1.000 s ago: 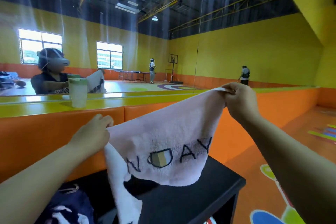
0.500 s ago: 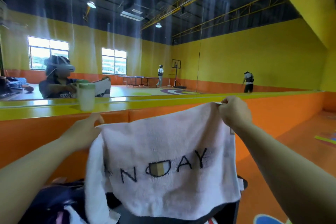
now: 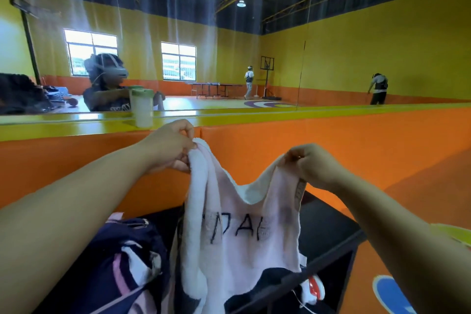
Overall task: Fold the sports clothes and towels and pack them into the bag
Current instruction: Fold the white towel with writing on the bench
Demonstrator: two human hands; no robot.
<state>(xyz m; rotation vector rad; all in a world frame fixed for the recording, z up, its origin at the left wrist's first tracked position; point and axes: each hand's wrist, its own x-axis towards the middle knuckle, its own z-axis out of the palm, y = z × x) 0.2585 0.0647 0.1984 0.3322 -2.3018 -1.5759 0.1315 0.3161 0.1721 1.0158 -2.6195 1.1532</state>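
A pale pink towel (image 3: pixel 239 234) with dark stitched letters hangs in the air in front of me, sagging in the middle. My left hand (image 3: pixel 169 145) pinches its upper left corner. My right hand (image 3: pixel 313 164) pinches the upper right corner, a little lower. The two hands are close together. Below the towel on the left lies a dark navy bag (image 3: pixel 119 262) with pink and white patches, resting on a black table (image 3: pixel 326 227). The towel's lower edge hangs over dark fabric (image 3: pixel 257 288) on the table.
An orange padded wall (image 3: pixel 331 140) with a yellow-green ledge stands right behind the table. A white cup with a green lid (image 3: pixel 141 107) sits on the ledge before a large mirror. A white and red shoe (image 3: pixel 312 289) shows under the table's edge. Orange floor lies to the right.
My hands have come closer together, so the towel that was stretched flat now sags and folds lengthwise. The left hand rose and moved right; the view tilted down toward the bag.
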